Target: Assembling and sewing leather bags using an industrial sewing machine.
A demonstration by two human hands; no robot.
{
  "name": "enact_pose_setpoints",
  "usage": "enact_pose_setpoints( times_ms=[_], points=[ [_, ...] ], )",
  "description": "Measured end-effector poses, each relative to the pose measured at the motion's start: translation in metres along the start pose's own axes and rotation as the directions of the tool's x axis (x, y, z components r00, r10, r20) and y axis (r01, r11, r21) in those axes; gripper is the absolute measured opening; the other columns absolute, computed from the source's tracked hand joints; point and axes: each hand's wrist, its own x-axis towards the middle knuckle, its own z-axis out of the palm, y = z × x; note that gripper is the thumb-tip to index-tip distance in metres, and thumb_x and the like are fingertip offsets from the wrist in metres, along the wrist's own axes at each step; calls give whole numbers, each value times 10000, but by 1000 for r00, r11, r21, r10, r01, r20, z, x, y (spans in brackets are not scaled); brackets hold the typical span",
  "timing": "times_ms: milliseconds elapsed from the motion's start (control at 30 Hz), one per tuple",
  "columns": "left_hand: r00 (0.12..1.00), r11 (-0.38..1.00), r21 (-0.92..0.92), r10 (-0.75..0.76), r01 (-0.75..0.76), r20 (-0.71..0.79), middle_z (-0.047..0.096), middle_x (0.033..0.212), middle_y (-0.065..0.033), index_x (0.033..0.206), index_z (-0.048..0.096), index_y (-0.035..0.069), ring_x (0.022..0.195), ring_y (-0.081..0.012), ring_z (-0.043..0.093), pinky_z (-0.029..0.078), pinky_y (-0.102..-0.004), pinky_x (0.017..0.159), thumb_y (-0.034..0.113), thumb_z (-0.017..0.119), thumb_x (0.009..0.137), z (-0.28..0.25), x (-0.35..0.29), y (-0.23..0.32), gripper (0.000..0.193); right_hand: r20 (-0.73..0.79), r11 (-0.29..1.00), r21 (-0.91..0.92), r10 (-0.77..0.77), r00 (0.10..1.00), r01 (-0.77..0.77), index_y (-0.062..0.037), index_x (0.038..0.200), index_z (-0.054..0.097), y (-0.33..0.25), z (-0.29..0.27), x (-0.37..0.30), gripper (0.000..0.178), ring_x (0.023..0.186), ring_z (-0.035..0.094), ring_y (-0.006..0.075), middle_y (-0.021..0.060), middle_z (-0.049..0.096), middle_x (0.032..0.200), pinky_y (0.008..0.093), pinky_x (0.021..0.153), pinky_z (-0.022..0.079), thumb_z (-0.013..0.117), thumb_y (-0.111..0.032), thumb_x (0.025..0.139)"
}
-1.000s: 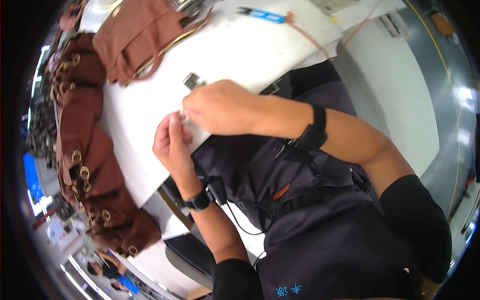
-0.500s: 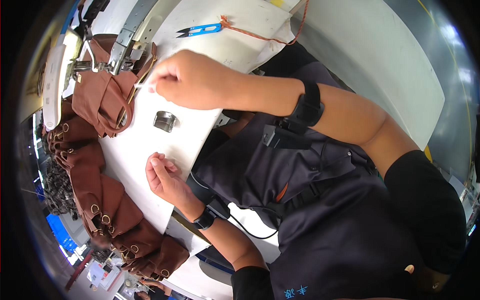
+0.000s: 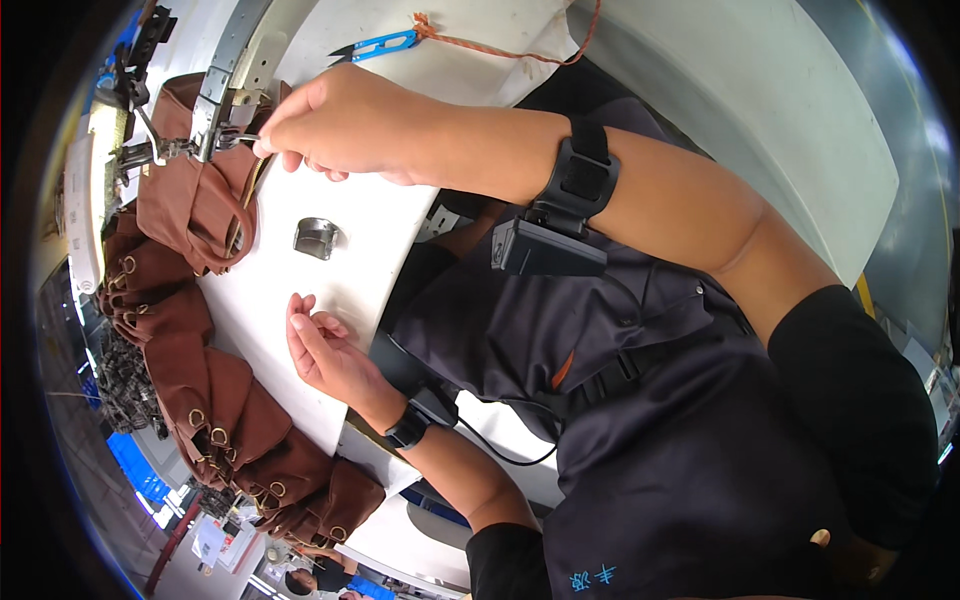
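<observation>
My right hand (image 3: 345, 125) reaches across the white table with its thumb and forefinger pinched beside the metal foot-and-needle area (image 3: 225, 138) of a sewing machine. Whatever sits between those fingertips is too small to make out. Just behind them lies a brown bag piece (image 3: 195, 205) with a rounded handle and a zip edge. My left hand (image 3: 330, 355) rests near the table's front edge, thumb against forefinger and the other fingers curled; I cannot see anything held there. Between the hands lies a small dark, shiny curved piece (image 3: 316, 238).
Blue thread snips (image 3: 385, 45) tied to an orange cord (image 3: 490, 50) lie on the table beyond my right forearm. A row of brown bags (image 3: 215, 390) with gold-coloured rings lines the table's far edge. Another person (image 3: 325, 573) is at the bottom of the view.
My right hand has moved up and left, closer to the machine's needle area. The white strand seen at its fingertips earlier no longer shows. My left hand has barely shifted.
</observation>
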Motion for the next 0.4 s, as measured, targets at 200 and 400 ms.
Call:
enact_pose_setpoints(
  times_ms=[200, 400],
  points=[
    [999, 999, 32, -18, 19, -42, 690, 1027, -68, 1204, 647, -60, 697, -64, 513, 397, -206, 613, 205, 612, 1032, -3, 1, -4, 319, 72, 981, 175, 76, 995, -88, 28, 1006, 717, 0, 2, 4, 205, 543, 400, 58, 2, 558, 706, 229, 488, 324, 670, -149, 912],
    [1000, 1000, -6, -16, 16, -19, 694, 1030, -80, 1189, 662, -59, 692, -77, 520, 406, -203, 613, 169, 650, 1007, -14, 1, -9, 292, 180, 816, 510, 208, 961, -272, 114, 930, 635, 2, 3, 16, 122, 515, 342, 86, 63, 502, 737, 219, 406, 242, 630, -6, 908]
  ],
)
